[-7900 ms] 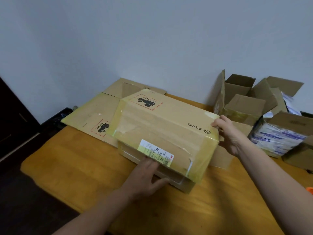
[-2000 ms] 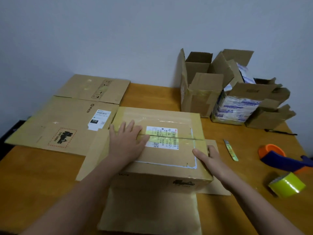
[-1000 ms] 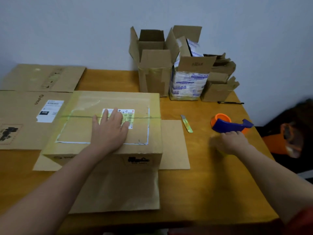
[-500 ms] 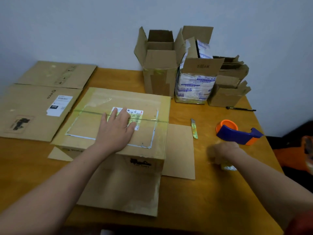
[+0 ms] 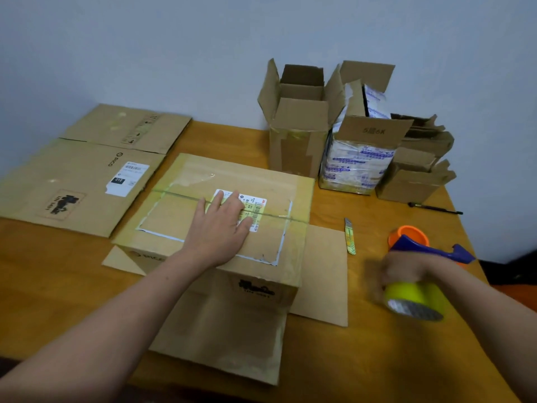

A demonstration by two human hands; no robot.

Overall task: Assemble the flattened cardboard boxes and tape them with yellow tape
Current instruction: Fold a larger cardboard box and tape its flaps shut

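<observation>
Saw a wooden surface [image 5: 43,286] across the lower frame. Found two flat boxes [image 5: 72,184] lying at the left, one behind the other. Noted the box [image 5: 174,216] at centre, standing on splayed flaps [image 5: 322,271], top closed along a seam, with a label [image 5: 257,209] across it. Counted three open boxes [image 5: 296,135] clustered at upper right. Found the left hand [image 5: 220,225] spread flat, palm down, pressing the box top over the label. Caught the right hand [image 5: 404,269], blurred, at lower right, fingers curled over the tape [image 5: 415,298], a yellow roll; could not tell whether lifted or resting. Spotted a blue and orange dispenser [image 5: 427,250] just behind that hand, a knife [image 5: 350,237] between box and dispenser, and a pen [image 5: 436,209] near the right edge.
</observation>
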